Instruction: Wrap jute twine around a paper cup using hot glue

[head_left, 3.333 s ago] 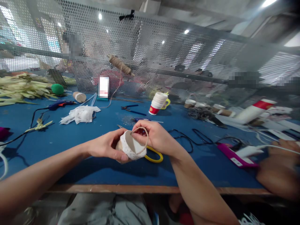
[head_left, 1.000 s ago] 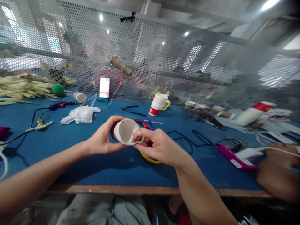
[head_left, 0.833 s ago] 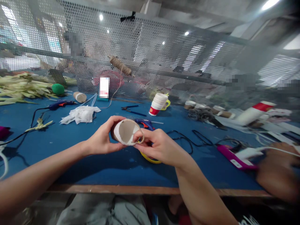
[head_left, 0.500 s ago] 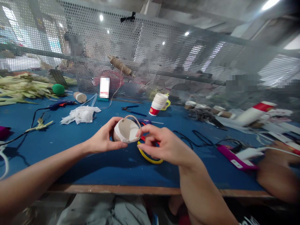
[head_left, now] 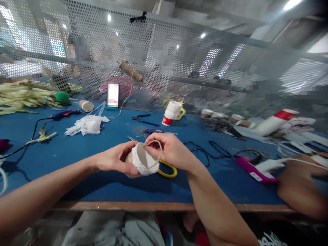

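My left hand point(head_left: 115, 159) is wrapped around a small basket-like cup point(head_left: 140, 166), tipped so its pale inside faces me and to the right. White lace-like trim circles its rim, and a thin twine handle point(head_left: 161, 150) arches over the opening. With its fingertips pinched at the far end of that handle, by the rim, my right hand point(head_left: 174, 148) is closed; the exact contact is partly hidden by the fingers. Under and behind the hands lie scissors with a yellow handle point(head_left: 169, 175), largely covered, and a blue glue gun point(head_left: 153, 131).
Stacked paper cups point(head_left: 171, 114), pliers point(head_left: 145, 120) and crumpled white cloth point(head_left: 88, 125) lie beyond my hands. Another glue gun point(head_left: 65, 114) is at left. A purple power strip point(head_left: 255, 171) and another person's arm point(head_left: 297, 188) are at right. A twine spool point(head_left: 130, 71) hangs on the mesh.
The cup has come nearer and slightly right, its opening turned more to the right. My right fingers have shifted from the handle's near right side to its far end.
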{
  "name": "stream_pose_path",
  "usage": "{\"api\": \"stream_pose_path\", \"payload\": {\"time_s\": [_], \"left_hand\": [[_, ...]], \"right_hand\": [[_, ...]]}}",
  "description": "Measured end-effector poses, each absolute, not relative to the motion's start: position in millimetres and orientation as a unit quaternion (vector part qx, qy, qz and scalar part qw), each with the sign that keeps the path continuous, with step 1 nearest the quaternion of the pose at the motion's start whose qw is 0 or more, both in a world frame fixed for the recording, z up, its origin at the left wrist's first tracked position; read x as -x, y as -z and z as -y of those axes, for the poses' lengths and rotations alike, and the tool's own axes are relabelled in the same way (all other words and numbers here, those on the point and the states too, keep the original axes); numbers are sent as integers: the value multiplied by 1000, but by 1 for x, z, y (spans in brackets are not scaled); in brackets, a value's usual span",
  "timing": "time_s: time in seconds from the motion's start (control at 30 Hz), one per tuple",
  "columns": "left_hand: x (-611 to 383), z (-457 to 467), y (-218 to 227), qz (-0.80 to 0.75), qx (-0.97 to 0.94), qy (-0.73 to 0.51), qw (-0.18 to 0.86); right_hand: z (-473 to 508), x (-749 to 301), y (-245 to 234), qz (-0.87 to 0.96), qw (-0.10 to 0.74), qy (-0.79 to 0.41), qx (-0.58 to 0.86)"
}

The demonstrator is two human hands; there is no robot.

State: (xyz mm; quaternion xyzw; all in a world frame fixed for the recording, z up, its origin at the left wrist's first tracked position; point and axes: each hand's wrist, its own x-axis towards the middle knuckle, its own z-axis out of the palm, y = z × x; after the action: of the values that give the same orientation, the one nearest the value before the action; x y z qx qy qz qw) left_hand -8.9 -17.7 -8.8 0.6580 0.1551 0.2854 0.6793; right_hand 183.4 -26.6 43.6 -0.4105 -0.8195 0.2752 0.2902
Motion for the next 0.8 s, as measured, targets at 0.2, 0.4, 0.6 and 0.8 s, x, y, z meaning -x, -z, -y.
{"api": "stream_pose_path", "payload": {"time_s": [0.2, 0.4, 0.6, 0.8], "left_hand": [[10, 17, 9, -163, -664, -267, 679], [10, 15, 12, -212, -731, -275, 588], [7, 6, 18, -277, -677, -404, 550], [4, -6, 30, -326, -640, -494, 489]], "right_hand": [[26, -183, -45, 820, 278, -278, 417], [22, -182, -40, 808, 281, -290, 430], [11, -185, -35, 751, 415, -281, 431], [10, -178, -26, 799, 384, -226, 404]]}}
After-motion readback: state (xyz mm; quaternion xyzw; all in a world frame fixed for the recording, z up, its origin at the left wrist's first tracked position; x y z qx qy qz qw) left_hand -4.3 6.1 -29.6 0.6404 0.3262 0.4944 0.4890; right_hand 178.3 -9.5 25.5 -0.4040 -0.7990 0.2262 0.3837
